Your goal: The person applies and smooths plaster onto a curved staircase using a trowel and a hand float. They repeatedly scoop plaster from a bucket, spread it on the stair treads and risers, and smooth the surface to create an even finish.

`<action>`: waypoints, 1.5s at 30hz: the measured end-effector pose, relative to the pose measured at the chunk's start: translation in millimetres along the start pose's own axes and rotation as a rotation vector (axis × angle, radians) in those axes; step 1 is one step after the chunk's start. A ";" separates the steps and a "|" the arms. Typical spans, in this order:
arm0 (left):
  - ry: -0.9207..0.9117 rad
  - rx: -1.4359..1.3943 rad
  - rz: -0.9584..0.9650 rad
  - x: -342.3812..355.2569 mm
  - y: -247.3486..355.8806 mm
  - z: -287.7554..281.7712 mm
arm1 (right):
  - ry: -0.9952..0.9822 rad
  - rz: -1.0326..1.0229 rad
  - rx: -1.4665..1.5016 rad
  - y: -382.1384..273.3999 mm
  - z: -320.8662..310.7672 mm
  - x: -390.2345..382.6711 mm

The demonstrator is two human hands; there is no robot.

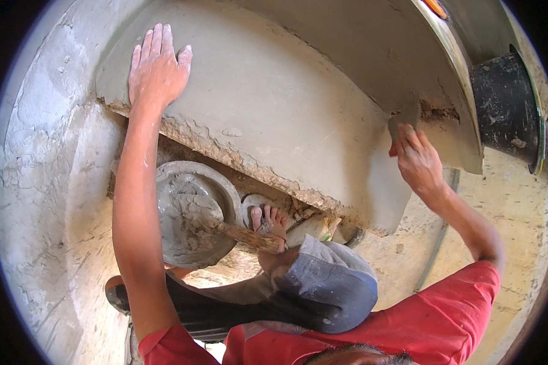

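Note:
My left hand (pixel 158 74) lies flat on a grey mortar-covered ledge (pixel 256 103), its dusty fingers stretched out. At the ledge's right end, my right hand (pixel 419 157) is closed round a trowel (pixel 398 126) smeared with mortar. Its blade presses toward the inner corner where the ledge meets a curved, plastered upright wall (pixel 371 55). My fingers cover most of the trowel, though a reddish bit shows beside them. Just right of the blade, a rough gap (pixel 439 114) exposes brown material under the plaster.
Below the ledge's ragged front edge stands a bucket (pixel 228 193) of wet mortar, with a wooden-handled tool (pixel 249 237) resting in it. My bare foot and bent knee are beside it. A black bucket (pixel 506 106) lies tilted at far right. An orange object (pixel 435 7) sits on the wall's top.

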State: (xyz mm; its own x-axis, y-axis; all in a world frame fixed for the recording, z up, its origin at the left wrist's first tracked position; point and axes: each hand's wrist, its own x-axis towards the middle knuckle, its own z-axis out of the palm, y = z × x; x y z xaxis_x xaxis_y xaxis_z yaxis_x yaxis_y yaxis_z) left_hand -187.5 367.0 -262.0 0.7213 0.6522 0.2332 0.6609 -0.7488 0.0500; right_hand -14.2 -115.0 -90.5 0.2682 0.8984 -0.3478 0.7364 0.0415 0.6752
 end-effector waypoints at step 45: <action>-0.112 -0.014 0.094 29.8 40.2 -12.4 | 1.232 2.313 0.611 -22.7 -1.0 215.9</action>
State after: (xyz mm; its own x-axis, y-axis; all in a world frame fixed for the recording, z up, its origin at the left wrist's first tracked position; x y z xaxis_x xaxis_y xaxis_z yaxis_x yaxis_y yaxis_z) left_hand -142.0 354.8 -241.0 0.7991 0.5875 0.1277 0.5868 -0.8084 0.0469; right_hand 26.5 78.4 -180.2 0.3123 -0.7721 0.5535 0.1087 -0.5498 -0.8282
